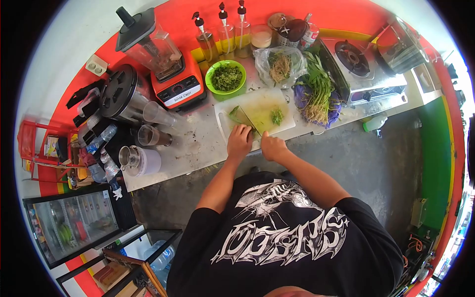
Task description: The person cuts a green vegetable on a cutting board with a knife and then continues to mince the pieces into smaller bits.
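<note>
My right hand (273, 147) is closed around the handle of a knife (254, 123), whose blade points away from me over the white cutting board (283, 98). Just left of the blade, my left hand (240, 142) presses down with bent fingers at the near end of some green leaves (239, 115). A small pile of chopped greens (276, 117) lies on the board, right of the knife. Behind the board stands a lime-green bowl (211, 83) filled with finely cut greens (226, 77). The fingertips of my left hand are partly hidden.
A bundle of leafy stems with roots (317, 94) lies on purple plastic to the right, near a clear bag (281, 67) and a gas stove (373, 81). A red blender (177, 81), pump bottles (226, 37) and plastic cups (153, 135) stand on the counter (198, 143).
</note>
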Tool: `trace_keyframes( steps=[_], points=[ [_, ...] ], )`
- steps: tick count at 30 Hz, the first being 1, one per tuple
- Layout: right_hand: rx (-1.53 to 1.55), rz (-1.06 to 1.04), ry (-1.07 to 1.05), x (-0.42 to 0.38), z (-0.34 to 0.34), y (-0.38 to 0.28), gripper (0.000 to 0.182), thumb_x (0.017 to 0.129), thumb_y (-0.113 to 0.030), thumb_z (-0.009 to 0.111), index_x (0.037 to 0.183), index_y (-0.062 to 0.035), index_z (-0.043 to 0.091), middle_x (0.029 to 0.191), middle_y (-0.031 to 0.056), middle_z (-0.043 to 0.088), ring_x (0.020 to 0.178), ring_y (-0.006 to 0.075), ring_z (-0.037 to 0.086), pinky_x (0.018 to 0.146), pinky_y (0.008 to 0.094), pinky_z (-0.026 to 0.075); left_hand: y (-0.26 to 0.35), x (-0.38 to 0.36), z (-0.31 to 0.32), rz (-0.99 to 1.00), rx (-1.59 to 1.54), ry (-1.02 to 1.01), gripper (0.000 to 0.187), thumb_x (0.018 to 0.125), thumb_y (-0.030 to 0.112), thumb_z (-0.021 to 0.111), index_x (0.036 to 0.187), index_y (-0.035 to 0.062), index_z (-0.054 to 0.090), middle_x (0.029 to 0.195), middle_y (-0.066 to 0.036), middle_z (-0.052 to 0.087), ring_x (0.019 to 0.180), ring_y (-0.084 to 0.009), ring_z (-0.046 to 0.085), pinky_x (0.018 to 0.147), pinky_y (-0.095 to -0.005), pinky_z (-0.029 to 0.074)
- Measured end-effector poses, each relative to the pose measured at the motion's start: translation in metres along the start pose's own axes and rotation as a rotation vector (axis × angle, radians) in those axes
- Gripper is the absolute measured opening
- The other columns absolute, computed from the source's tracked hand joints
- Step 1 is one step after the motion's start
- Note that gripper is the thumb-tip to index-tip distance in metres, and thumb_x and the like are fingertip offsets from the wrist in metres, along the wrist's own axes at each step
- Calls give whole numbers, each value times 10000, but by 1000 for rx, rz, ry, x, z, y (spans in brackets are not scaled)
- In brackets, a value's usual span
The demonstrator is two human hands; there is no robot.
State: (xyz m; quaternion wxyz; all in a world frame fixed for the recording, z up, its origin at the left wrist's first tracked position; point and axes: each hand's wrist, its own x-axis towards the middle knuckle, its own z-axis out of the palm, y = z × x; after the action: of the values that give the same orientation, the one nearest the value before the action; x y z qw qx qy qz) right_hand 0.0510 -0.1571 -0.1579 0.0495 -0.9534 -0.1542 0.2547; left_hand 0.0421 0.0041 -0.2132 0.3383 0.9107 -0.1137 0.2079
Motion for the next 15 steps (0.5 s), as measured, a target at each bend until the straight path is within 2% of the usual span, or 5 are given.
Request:
trace_keyframes(
  steps=[4,6,10,15],
  points=[
    [30,28,-19,2,-3,-4,355,862,-121,679,1124,20,486,1008,244,737,989,388,735,816,451,601,0,0,-1,2,2,-6,184,861,67,664,1041,26,652,1007,-114,616,978,-337,586,849,-441,504],
    [55,-8,-14,10,-11,-3,355,868,-101,655,1132,33,459,1023,282,719,969,408,734,844,478,588,0,-1,-1,-4,9,-12,169,860,62,668,1023,22,656,1008,-117,622,978,-342,591,844,-441,505],
    [-8,-50,-50,8,-16,0,361,865,-102,663,1131,33,459,996,273,726,959,401,737,830,475,593,1,-1,0,6,28,-1,153,858,60,674,1005,17,661,1009,-120,628,976,-344,593,838,-444,503],
    [27,11,-21,0,-1,-7,330,891,-112,633,1136,30,463,1018,279,721,965,404,736,825,471,594,1,1,-1,-5,3,25,155,851,57,689,999,19,662,1003,-117,618,967,-340,588,828,-439,504]
  ],
)
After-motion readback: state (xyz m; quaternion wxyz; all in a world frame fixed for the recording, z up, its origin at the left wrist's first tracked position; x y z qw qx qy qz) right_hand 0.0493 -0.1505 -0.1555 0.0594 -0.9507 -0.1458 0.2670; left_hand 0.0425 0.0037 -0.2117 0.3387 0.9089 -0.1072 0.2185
